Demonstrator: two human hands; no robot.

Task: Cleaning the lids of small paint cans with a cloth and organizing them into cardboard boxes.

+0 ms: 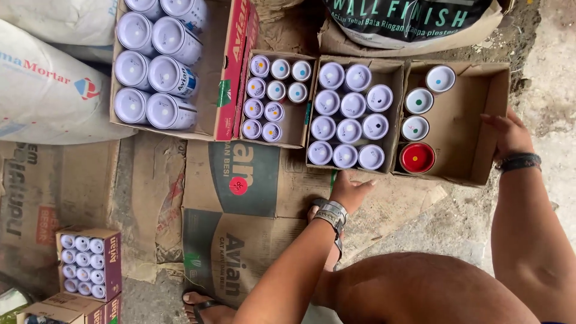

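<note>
My left hand (350,189) rests with spread fingers against the near wall of a cardboard box (393,71) packed with several white-lidded paint cans (353,105). My right hand (510,133) grips the right wall of the neighbouring cardboard box (473,108). That box holds three white-lidded cans (419,101) and one red-lidded can (417,157) along its left side. Both wrists wear bracelets.
A smaller box of little cans (275,99) stands left of the two. A large box of big white cans (155,63) lies at the upper left. Cement sacks (48,84) sit left and top. Flattened cardboard (240,198) covers the ground. A small box of cans (89,263) stands lower left.
</note>
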